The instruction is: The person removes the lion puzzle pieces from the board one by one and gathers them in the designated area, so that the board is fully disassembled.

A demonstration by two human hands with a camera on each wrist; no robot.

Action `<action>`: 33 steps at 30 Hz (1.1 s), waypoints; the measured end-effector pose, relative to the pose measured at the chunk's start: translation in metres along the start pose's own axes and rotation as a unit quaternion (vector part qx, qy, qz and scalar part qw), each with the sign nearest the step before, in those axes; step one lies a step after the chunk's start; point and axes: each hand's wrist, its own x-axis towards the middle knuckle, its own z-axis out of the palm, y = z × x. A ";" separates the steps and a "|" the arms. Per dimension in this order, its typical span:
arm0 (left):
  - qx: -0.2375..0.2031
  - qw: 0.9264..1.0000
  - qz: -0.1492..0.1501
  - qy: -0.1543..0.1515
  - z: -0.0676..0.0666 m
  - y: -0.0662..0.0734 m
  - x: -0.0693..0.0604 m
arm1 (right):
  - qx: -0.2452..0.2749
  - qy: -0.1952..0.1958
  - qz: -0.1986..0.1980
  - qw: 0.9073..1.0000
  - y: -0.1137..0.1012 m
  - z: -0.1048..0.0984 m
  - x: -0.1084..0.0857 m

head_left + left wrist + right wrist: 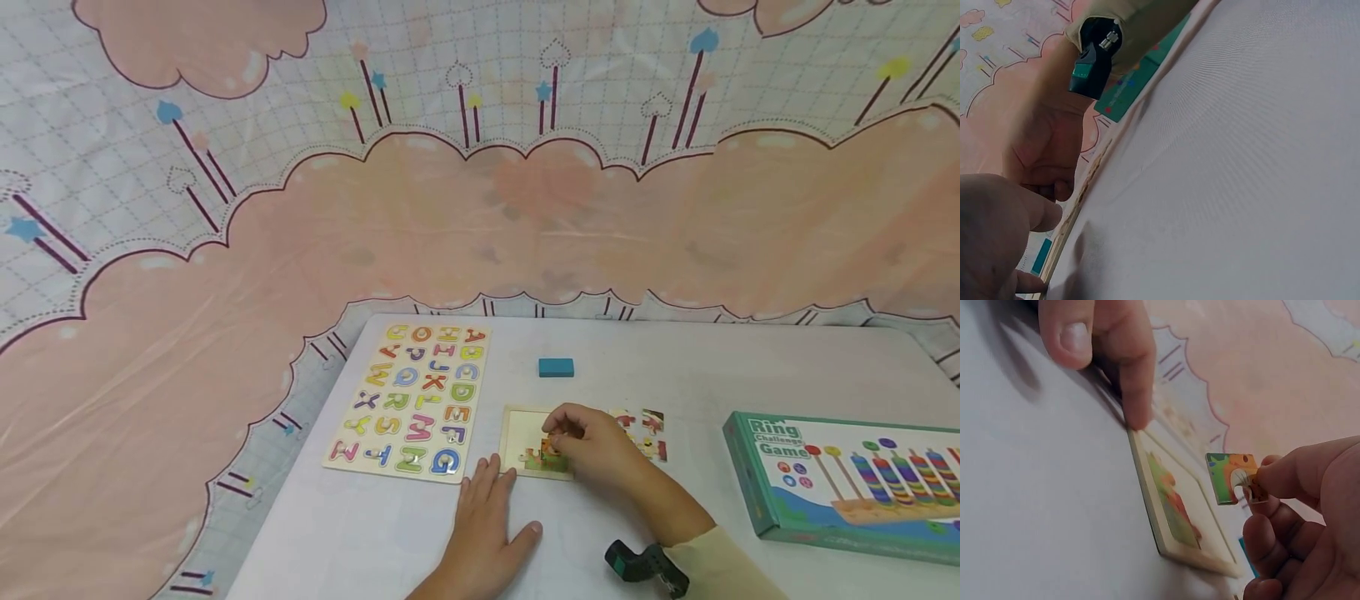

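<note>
Between thumb and fingertips my right hand point(588, 442) pinches a jigsaw puzzle piece point(1229, 478), coloured green and orange with a rounded notch. It is held above a shallow wooden puzzle tray point(517, 425), apart from it in the right wrist view. Some joined pieces point(1172, 503) lie inside the tray along its near side. My left hand point(487, 529) lies with fingers extended, its fingertips touching the tray's near left corner. Several loose puzzle pieces point(652, 423) are on the table to the right of the tray, partly behind my right hand.
A wooden alphabet board point(397, 446) lies left of the tray. A blue block point(556, 367) sits behind it. At the right is a boxed ring game point(780, 483). A black wrist device point(645, 567) is on my right wrist. The white table point(337, 533) meets a patterned cloth backdrop point(525, 217).
</note>
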 end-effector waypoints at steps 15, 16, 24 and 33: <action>0.030 0.999 -0.010 0.028 0.004 0.003 0.001 | -0.030 -0.004 0.037 0.999 0.015 -0.035 -0.019; 0.030 0.999 -0.011 0.028 0.004 0.004 0.001 | -0.038 -0.004 0.036 0.999 0.016 -0.036 -0.021; 0.031 0.999 -0.014 0.025 0.005 0.004 0.001 | -0.084 -0.005 0.042 0.996 0.024 -0.039 -0.032; 0.029 0.999 -0.013 0.022 0.005 0.004 0.001 | -0.150 0.011 0.040 0.988 0.023 -0.030 -0.034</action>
